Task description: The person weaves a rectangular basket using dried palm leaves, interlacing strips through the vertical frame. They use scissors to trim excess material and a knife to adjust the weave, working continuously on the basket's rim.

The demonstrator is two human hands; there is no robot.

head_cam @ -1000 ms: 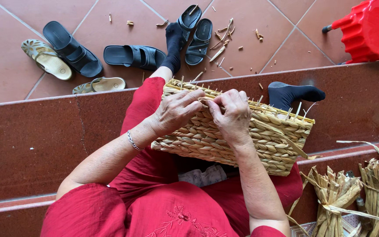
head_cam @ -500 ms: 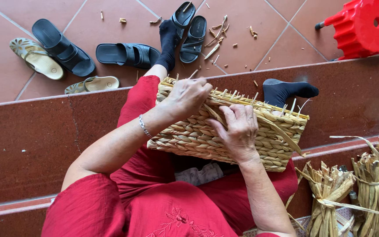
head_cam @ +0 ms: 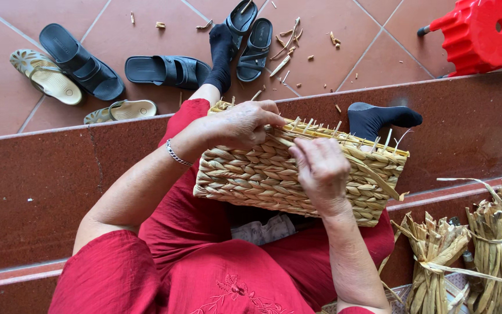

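A woven straw basket (head_cam: 251,174) rests on my lap, its rim bristling with loose fibre ends. My left hand (head_cam: 242,123) lies over the upper left rim, fingers pinching a fibre strand at the edge. My right hand (head_cam: 321,171) presses flat on the basket's side wall near the middle, fingers pointing up toward the rim, with a long strand (head_cam: 373,174) running diagonally beside it. I wear red clothes and dark socks; a thin bracelet (head_cam: 176,154) circles my left wrist.
Bundles of dried straw (head_cam: 466,250) stand at the lower right. A red plastic stool (head_cam: 483,32) is at the upper right. Black sandals (head_cam: 79,61) and beige slippers (head_cam: 47,78) lie on the tiled floor, with straw scraps (head_cam: 286,49) scattered. I sit on brown steps (head_cam: 42,192).
My left hand has shifted along the rim and closed on a strand. My right hand slid down from the rim onto the basket's side.
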